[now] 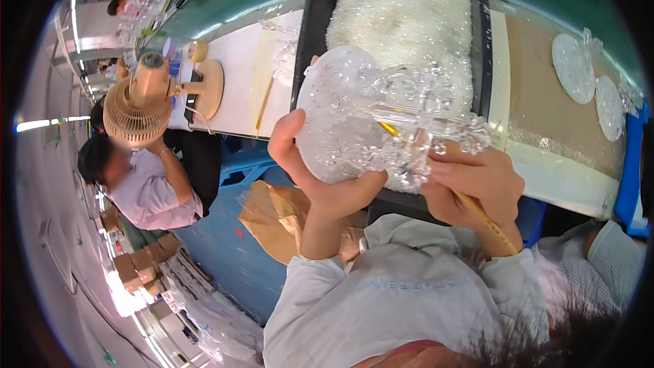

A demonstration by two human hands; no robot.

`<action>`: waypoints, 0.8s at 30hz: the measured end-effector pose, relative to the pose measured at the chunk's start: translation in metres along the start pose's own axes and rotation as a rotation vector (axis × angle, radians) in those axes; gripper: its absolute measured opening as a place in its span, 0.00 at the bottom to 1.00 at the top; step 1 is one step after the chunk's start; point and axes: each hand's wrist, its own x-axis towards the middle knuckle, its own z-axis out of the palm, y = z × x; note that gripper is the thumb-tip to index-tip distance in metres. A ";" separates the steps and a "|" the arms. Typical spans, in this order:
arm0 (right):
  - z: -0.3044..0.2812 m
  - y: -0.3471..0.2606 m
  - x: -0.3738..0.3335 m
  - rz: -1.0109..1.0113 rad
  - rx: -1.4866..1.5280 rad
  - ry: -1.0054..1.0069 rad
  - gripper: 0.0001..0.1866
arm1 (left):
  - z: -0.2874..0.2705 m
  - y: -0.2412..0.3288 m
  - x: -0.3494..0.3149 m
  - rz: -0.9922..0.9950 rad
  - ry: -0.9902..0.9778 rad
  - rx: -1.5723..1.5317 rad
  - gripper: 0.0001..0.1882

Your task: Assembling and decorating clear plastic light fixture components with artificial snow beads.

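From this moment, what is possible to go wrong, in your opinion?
The clear branching ornament with a round frosted base might slip from the left grip into the black rectangular tray of white granules. The thin yellow stick-like tool in the right grip might snag the ornament's branches.

Centre, I count one rod (482,219), one disc (332,110); right, two discs (572,68); top, one tray (315,22); upper left, one fan (138,110).

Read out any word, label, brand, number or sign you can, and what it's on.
White shirt: pale blue lettering, too blurred to read.
Blue floor: red mark, too small to make out.
Yellow stick in the right hand: any markings too small.
Nothing reads clearly enough to quote.
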 end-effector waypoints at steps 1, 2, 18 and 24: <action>-0.003 -0.001 -0.002 0.059 0.011 -0.034 0.16 | -0.001 0.001 0.001 0.077 -0.042 0.111 0.53; -0.002 0.001 -0.003 0.074 0.016 -0.013 0.16 | -0.002 0.002 0.001 0.112 -0.053 0.169 0.53; -0.008 -0.034 0.019 0.140 0.376 0.057 0.11 | 0.002 -0.016 0.012 0.399 -0.003 0.094 0.41; 0.012 -0.042 0.025 0.276 0.203 -0.096 0.12 | 0.002 -0.020 0.007 0.398 -0.004 0.110 0.37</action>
